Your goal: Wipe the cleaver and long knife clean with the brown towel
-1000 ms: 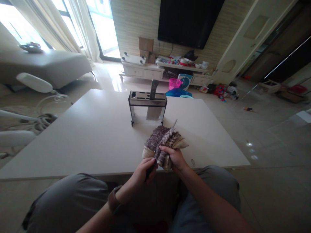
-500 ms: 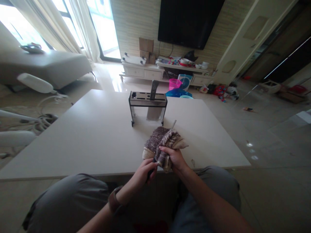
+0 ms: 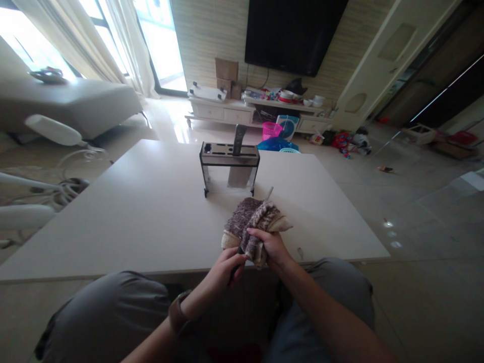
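My left hand (image 3: 231, 264) is closed around the black handle of a knife, near the table's front edge. Most of the blade is hidden in a folded brown and cream towel (image 3: 244, 217); only a narrow grey tip (image 3: 269, 192) sticks out at the far side. With thumb on top, my right hand (image 3: 275, 247) grips the towel wrapped about the blade. Beyond the towel stands a knife block (image 3: 230, 154) with a dark top and clear walls. A cleaver (image 3: 239, 140) sits upright in one slot, its wide blade showing through the front.
Everything rests on a white table (image 3: 151, 217) with its front edge by my knees. A white chair (image 3: 53, 130) is at the left. Behind the table are a pink basket (image 3: 271, 131), blue plastic (image 3: 274, 144) and a low cabinet (image 3: 212, 112).
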A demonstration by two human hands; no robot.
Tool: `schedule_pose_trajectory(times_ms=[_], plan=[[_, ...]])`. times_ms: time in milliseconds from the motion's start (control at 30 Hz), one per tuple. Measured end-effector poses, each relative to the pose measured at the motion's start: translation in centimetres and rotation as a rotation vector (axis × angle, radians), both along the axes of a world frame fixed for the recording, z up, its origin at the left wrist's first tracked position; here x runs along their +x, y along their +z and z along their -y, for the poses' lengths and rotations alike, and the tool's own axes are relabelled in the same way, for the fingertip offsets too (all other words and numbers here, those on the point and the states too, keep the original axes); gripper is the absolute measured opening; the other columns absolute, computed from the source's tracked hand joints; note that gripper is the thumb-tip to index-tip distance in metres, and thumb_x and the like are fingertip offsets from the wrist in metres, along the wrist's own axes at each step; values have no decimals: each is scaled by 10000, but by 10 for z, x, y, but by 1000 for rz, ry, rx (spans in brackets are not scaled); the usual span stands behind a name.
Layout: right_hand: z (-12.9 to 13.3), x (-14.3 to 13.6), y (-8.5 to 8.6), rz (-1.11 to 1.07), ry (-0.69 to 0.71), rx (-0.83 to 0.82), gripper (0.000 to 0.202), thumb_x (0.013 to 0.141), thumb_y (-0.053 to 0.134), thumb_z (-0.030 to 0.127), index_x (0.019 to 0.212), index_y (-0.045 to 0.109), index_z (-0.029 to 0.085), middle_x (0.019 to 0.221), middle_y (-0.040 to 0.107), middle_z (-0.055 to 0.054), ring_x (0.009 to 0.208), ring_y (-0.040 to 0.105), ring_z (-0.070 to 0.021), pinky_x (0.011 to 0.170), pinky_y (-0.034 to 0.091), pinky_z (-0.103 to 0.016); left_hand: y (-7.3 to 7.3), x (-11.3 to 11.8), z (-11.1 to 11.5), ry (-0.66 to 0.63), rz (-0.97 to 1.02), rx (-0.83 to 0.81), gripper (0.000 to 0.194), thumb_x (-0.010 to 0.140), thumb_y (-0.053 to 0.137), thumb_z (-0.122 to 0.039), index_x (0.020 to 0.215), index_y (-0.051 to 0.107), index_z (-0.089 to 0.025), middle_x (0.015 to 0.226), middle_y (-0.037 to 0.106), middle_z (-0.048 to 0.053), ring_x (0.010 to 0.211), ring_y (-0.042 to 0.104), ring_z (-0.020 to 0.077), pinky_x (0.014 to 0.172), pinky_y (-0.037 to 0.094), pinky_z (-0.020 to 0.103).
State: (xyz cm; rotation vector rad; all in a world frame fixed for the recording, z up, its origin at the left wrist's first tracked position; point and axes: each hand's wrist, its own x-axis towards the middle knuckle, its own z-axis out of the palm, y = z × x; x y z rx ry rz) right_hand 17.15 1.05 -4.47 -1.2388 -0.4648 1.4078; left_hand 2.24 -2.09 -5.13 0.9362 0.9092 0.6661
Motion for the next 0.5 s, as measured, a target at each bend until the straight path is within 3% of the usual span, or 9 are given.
schedule_pose_trajectory(times_ms=[300,500], plan=[[0,1,3,-2,-10,1,318,492,912,252,752,748,171,792,803,-62,720,749,-235,631,590,-297,-9,2,-1,-19,-38,-8,360,751,734,-491,834,572,-181,480,424,-104,374,320,66,369,243,201],[-11,16,14,-53,-112,45,328,500,909,231,768,729,175,793,799,-60,684,739,-230,596,601,-309,-11,3,-1,-112,-134,27,427,724,763,-524,780,469,-219,532,398,-115,395,329,60,377,265,200]])
